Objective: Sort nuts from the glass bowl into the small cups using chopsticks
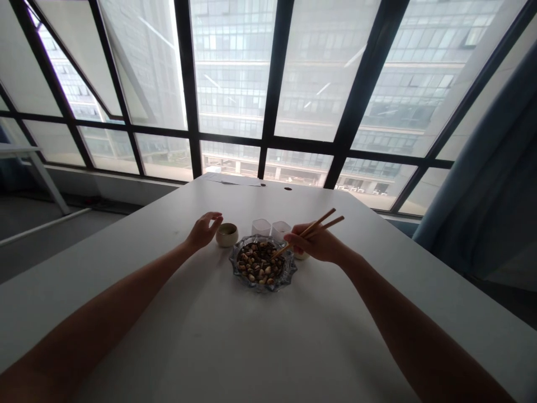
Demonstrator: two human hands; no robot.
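My right hand is closed around a pair of wooden chopsticks, whose tips reach into a glass bowl with a jagged rim. Pale nuts and dark seeds fill the bowl. To its left stands a small beige cup, and my left hand is beside that cup with its fingers curved and apart, holding nothing. Behind the bowl are two translucent cups. Another beige cup is mostly hidden under my right hand.
The white table runs toward tall windows. Flat white sheets lie at its far end, near two dark round spots. A blue curtain hangs at the right, and another white table stands at the far left.
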